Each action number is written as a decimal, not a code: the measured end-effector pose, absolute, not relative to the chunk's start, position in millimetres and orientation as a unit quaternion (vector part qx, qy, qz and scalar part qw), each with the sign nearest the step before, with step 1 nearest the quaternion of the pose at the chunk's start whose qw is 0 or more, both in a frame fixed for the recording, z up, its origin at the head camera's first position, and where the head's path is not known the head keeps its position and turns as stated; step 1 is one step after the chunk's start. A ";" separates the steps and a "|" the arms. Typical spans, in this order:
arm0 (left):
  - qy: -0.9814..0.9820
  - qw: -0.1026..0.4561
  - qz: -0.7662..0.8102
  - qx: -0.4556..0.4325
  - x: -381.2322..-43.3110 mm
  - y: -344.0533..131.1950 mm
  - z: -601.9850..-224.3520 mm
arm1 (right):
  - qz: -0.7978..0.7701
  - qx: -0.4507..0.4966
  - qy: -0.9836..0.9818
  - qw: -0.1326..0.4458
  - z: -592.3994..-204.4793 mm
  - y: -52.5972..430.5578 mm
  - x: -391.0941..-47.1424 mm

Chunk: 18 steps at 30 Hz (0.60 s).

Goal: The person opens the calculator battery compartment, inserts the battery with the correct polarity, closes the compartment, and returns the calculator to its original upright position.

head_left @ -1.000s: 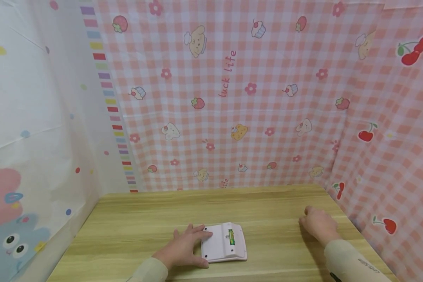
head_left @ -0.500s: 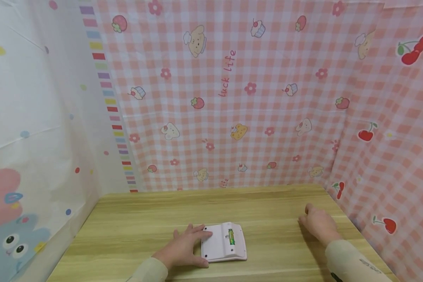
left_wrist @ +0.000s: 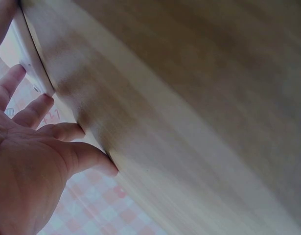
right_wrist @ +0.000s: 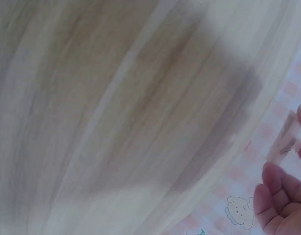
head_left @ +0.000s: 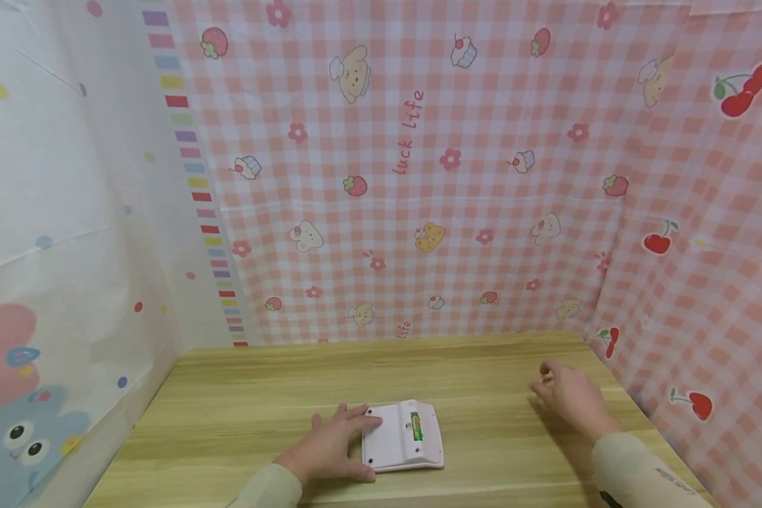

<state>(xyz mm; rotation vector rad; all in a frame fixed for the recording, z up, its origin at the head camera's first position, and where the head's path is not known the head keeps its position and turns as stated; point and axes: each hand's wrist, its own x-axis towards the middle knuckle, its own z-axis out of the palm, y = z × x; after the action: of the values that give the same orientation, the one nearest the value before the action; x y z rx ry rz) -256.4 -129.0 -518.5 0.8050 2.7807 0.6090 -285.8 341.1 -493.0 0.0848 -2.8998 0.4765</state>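
A pale pinkish-white calculator (head_left: 387, 441) lies face down on the wooden table, its raised back showing an open slot with a green and yellow battery (head_left: 417, 426). My left hand (head_left: 330, 444) rests at its left side with fingers spread. The index fingertip touches the back, and the thumb lies by the near left corner. In the left wrist view, straight fingers (left_wrist: 30, 112) meet the calculator's edge and the table. Off to the right, my right hand (head_left: 574, 398) holds a small pale pink piece with dark marks (right_wrist: 281, 139), like a battery cover, between its fingertips; fingers partly hide it.
The wooden table (head_left: 279, 381) reaches back to a pink checked cloth (head_left: 387, 212). Another cloth with cherries (head_left: 711, 282) hangs along the right side, and a white one with cartoon figures (head_left: 89, 247) along the left.
My right hand has risen and turned slightly, shifting a little left and away from me, with its fingers showing more. The left hand and calculator have stayed in place.
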 end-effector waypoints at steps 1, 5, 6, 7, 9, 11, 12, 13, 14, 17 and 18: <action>0.936 0.092 0.205 0.271 -256.3 -129.0 -518.3 | 0.160 0.032 -0.981 0.104 -492.4 340.9 -285.9; 0.936 0.091 0.204 0.272 -256.1 -129.3 -517.9 | 0.154 0.044 -0.979 0.127 -489.9 339.2 -285.9; 0.936 0.091 0.204 0.273 -256.1 -129.4 -518.0 | 0.156 0.046 -0.978 0.132 -489.2 338.4 -285.6; 0.936 0.091 0.203 0.273 -256.1 -129.5 -517.9 | 0.155 0.047 -0.977 0.138 -488.6 337.6 -285.4; 0.935 0.091 0.204 0.274 -256.4 -129.6 -518.2 | 0.154 0.050 -0.976 0.146 -487.3 335.9 -285.0; 0.935 0.091 0.204 0.274 -256.7 -129.6 -518.5 | 0.154 0.055 -0.975 0.152 -486.4 334.5 -284.7; 0.936 0.090 0.204 0.274 -256.7 -129.7 -518.6 | 0.154 0.057 -0.974 0.154 -486.2 334.2 -284.8; 0.936 0.090 0.203 0.274 -256.8 -129.7 -518.7 | 0.152 0.058 -0.974 0.157 -486.1 333.9 -285.0; 0.936 0.089 0.203 0.274 -256.9 -129.6 -518.9 | 0.151 0.060 -0.974 0.160 -486.0 333.7 -285.1; 0.937 0.088 0.202 0.273 -256.7 -129.5 -519.0 | 0.150 0.063 -0.973 0.166 -485.8 333.0 -285.2; 0.936 0.088 0.203 0.273 -256.6 -129.5 -519.0 | 0.150 0.064 -0.972 0.168 -485.9 332.9 -285.3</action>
<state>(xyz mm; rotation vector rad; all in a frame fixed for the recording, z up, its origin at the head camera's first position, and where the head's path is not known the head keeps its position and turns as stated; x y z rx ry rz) -256.6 -129.5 -519.0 0.8113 2.7872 0.6028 -285.3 332.9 -485.9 0.1812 -2.7661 0.4281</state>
